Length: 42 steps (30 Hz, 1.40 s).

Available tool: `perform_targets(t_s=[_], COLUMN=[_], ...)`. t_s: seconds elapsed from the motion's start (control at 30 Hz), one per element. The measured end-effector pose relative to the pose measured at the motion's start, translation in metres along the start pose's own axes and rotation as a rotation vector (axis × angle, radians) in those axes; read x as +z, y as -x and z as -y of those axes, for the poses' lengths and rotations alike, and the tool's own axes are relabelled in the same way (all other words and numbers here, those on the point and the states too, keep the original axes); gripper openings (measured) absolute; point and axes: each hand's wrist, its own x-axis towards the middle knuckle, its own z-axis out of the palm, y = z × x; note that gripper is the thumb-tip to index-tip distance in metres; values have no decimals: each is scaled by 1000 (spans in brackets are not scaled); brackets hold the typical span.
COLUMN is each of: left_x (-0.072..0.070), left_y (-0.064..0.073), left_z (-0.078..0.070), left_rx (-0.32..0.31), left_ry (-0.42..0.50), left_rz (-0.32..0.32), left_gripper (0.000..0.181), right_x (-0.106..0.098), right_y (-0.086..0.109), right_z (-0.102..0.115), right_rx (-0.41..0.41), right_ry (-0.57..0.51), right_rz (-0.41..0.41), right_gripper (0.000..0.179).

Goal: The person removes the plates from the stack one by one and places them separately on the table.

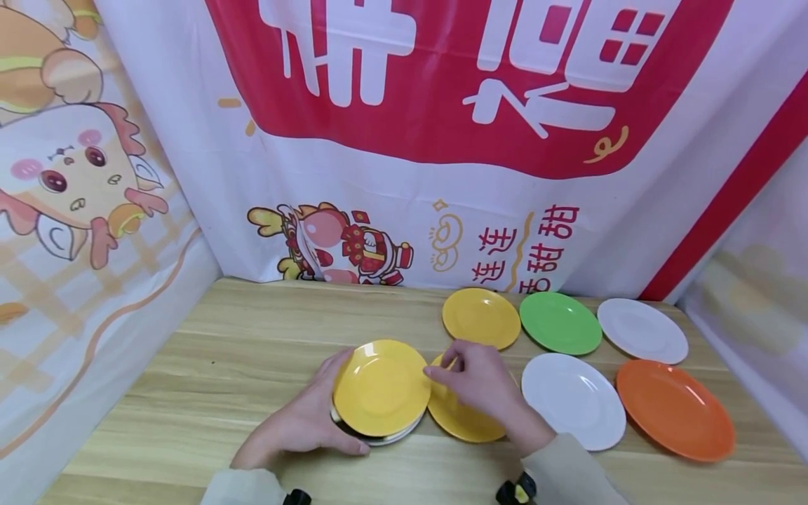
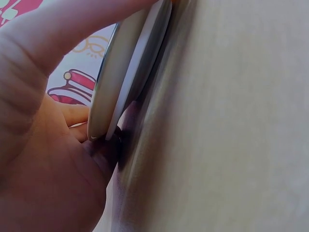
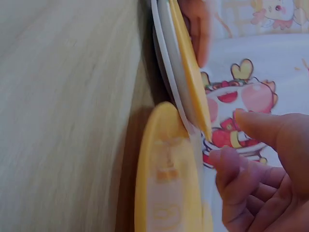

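Note:
My left hand [image 1: 309, 417] grips a small stack of plates from its left side, thumb along the near rim and fingers at the far side. On top lies a yellow plate [image 1: 381, 389]; the rims of a white plate [image 1: 396, 436] and a dark-marked plate show beneath it. In the left wrist view, the stacked rims [image 2: 108, 82] sit between thumb and fingers. My right hand [image 1: 476, 379] hovers by the stack's right rim, thumb and forefinger parted with nothing between them in the right wrist view. Under it, another yellow plate [image 1: 463, 421] lies on the table, partly hidden.
On the wooden table [image 1: 189, 393], a yellow plate [image 1: 481, 319], a green plate [image 1: 560, 322] and a white plate [image 1: 642, 331] form the back row. Nearer are a white plate [image 1: 573, 401] and an orange oval plate [image 1: 675, 410]. A printed cloth [image 1: 379, 154] hangs behind.

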Motion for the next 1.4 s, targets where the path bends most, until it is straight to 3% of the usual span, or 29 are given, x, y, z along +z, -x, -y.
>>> perform_targets(t_s=[0.2,0.53,0.87,1.13,1.4], left_x=[2,1,2,1,-3], left_y=[0,0,0,0,1], left_z=[0,1,1,6,7], left_rx=[28,24,57,121,79], left_ry=[5,-1,-62,-44,32], left_rz=[8,2,-22,-31,-20], left_gripper=[146,148,147,146,146], right_x=[18,22,19,10,8], right_y=[-8,-12,-20,-32,-46], right_z=[6,4,-1,-5,-7], right_rx=[46,116,157,206,258], right_ry=[-29,-97,-237,-423,-542], right_rz=[103,140,114,88,32], right_gripper=[31,29,24,21,24])
